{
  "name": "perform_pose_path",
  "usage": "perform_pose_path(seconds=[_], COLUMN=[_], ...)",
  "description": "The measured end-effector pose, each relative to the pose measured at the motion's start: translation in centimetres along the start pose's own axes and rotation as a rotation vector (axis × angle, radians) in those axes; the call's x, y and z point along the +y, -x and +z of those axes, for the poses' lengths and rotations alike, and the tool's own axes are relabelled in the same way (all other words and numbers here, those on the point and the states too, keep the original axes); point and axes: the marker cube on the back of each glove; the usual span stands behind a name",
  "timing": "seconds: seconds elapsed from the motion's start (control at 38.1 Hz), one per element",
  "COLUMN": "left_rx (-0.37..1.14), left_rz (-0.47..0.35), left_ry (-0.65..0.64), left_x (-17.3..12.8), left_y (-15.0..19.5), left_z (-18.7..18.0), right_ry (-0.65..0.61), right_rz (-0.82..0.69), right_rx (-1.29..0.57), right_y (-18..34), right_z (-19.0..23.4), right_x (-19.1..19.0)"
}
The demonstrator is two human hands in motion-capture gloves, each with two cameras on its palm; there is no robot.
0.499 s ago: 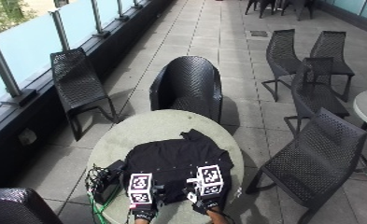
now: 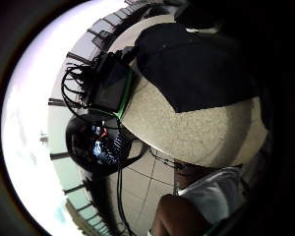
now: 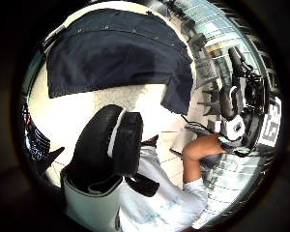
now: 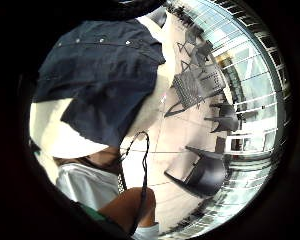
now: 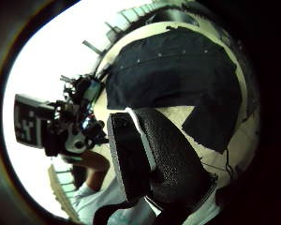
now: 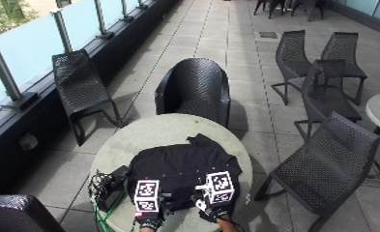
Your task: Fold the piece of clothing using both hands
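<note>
A black garment point(image 6: 180, 169) lay spread flat on the round table point(image 6: 157, 130), covering the half of the tabletop nearest the person, with one sleeve point(image 6: 202, 140) reaching toward the table's middle. Both gloved hands hovered over the garment's near hem, at the table's near edge: the left hand point(image 6: 148, 220) toward the side where a black device with a tangle of cables point(image 6: 107, 186) sat on the tabletop just beside the garment, the right hand point(image 6: 214, 209) close alongside it toward the garment's other corner. In the palm views the cloth lay apart from both palms; the thumb point(image 3: 104, 145) and a finger point(image 5: 152, 154) that showed had no fabric pinched under them, though whether the remaining fingers were straight or curled could not be told. A dark wicker chair point(image 6: 195, 89) stood at the table's far side.
</note>
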Motion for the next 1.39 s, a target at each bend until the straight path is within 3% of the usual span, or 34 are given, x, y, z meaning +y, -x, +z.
perform_pose_path(seconds=[0.21, 0.37, 0.53, 0.6, 0.68, 0.81, 0.89, 0.97, 1.13, 1.23, 1.34, 1.39], left_rx=[-0.017, -0.103, -0.113, -0.096, -0.101, -0.29, -0.365, -0.35, -0.194, -0.293, -0.176, -0.175], left_rz=[0.003, -0.017, 0.016, 0.03, 0.027, 0.004, 0.014, 0.04, 0.149, 0.183, 0.246, 0.249], left_ry=[-0.005, -0.069, -0.059, -0.036, -0.127, -0.392, -0.428, -0.41, -0.456, -0.469, -0.373, -0.356], left_x=[0.5, -0.7, -4.2, -4.4, -5.1, -5.7, -5.3, -4.4, -1.2, 2.0, 5.2, 4.9], left_y=[0.1, 1.0, 2.4, 2.8, 3.2, 4.2, 4.2, 3.7, 2.2, 3.8, 1.9, 1.3], left_z=[0.4, 4.4, 11.2, 12.3, 12.6, 10.9, 10.2, 10.0, 7.0, 2.3, -1.3, -3.5], right_ry=[0.006, -0.094, 0.07, 0.122, 0.117, -0.02, -0.136, -0.193, -0.133, -0.052, -0.003, 0.018], right_rz=[-0.027, 0.0, 0.057, 0.077, 0.096, 0.09, 0.057, 0.006, -0.075, -0.127, -0.174, -0.185], right_rx=[-0.016, -0.055, -0.058, -0.066, -0.057, -0.051, 0.004, 0.023, 0.017, -0.03, -0.036, -0.01], right_y=[-0.1, -2.2, -5.0, -5.8, -6.7, -7.9, -8.1, -7.7, -8.0, -8.7, -9.0, -8.9], right_z=[0.3, 5.2, 10.7, 11.6, 12.7, 14.2, 14.3, 13.3, 9.4, 5.4, 1.5, -1.0], right_x=[0.4, -0.1, 0.2, 0.1, -0.6, -2.3, -2.7, -1.9, 1.7, 3.6, 2.6, 0.4])
